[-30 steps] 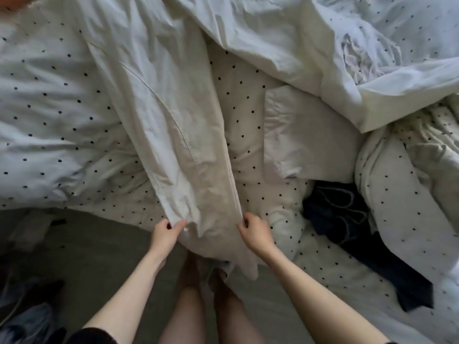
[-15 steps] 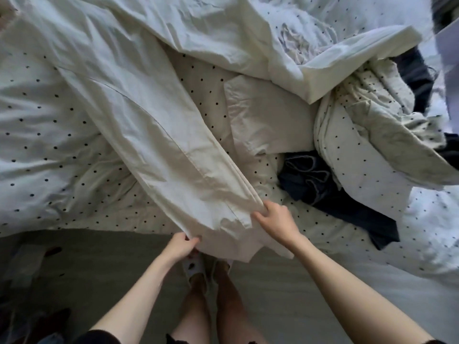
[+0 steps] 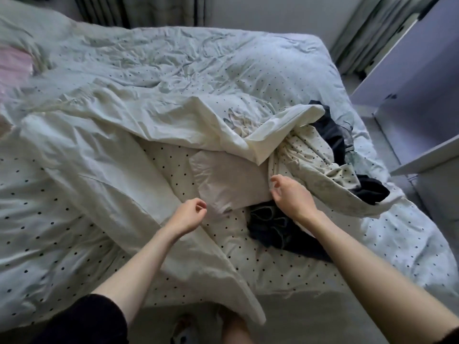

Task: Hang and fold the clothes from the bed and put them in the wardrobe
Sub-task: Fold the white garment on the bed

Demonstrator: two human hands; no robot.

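A long white garment (image 3: 116, 192) lies diagonally across the polka-dot bed (image 3: 49, 232), and its lower end hangs over the near edge. My left hand (image 3: 188, 216) hovers just above it, fingers loosely curled and holding nothing. My right hand (image 3: 290, 194) floats empty over the edge of a flat white piece of cloth (image 3: 223, 184). A dark navy garment (image 3: 273, 229) lies crumpled below that hand. To its right lies a bunched dotted garment (image 3: 315, 167), with more dark clothing (image 3: 332, 135) behind it.
A folded-back white duvet corner (image 3: 273, 135) lies behind my hands. The wardrobe's pale open door (image 3: 409, 83) and a shelf edge (image 3: 427, 157) stand at the right. Something pink (image 3: 12, 65) lies at the far left. Curtains (image 3: 149, 8) hang behind the bed.
Both hands have let go of the white garment's lower end and risen over the bed. The view has lifted from the bed edge to take in the whole bed.
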